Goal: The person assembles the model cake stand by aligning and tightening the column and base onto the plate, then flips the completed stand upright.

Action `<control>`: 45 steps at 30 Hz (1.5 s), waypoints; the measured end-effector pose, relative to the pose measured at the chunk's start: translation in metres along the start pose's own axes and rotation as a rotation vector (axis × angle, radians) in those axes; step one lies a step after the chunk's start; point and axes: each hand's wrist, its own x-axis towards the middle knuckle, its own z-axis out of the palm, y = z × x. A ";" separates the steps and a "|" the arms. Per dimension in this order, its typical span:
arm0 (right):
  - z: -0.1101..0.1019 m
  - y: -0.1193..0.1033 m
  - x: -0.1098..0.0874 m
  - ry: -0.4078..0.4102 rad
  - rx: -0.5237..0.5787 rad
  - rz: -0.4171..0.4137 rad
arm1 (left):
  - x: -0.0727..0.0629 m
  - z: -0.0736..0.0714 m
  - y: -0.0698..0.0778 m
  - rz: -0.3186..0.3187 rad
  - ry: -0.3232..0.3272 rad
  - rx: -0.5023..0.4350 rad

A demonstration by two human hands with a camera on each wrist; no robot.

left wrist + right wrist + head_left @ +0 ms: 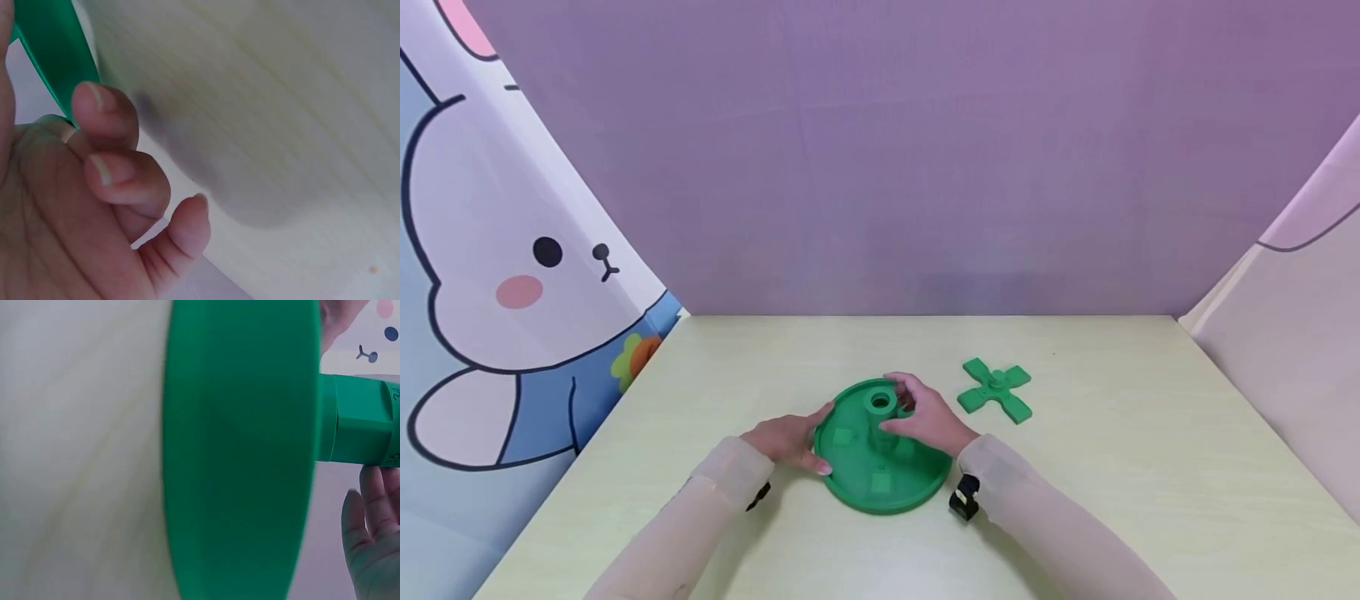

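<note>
A green round dish-like base [850, 475] with a raised rim lies on the table in the head view. Upright from its middle stands a green hollow post [882, 429], its open end facing up. My right hand [928, 418] grips this post near the top, thumb on the near side and fingers behind. At the left rim, my left hand [786, 439] holds the base between thumb and fingers. The right wrist view shows flat faces and raised markings on the post [359, 419]. In the left wrist view, the other fingers [109, 115] curl beside the rim.
A green cross-shaped piece [997, 382] with a small central knob lies on the table right of the base. A purple backdrop [925, 167] rises behind the pale table [1112, 467]. Cloth printed with a cartoon animal [497, 333] hangs along the left.
</note>
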 end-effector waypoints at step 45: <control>0.000 0.003 0.001 -0.046 0.073 -0.014 | 0.001 0.002 -0.001 -0.009 0.007 -0.006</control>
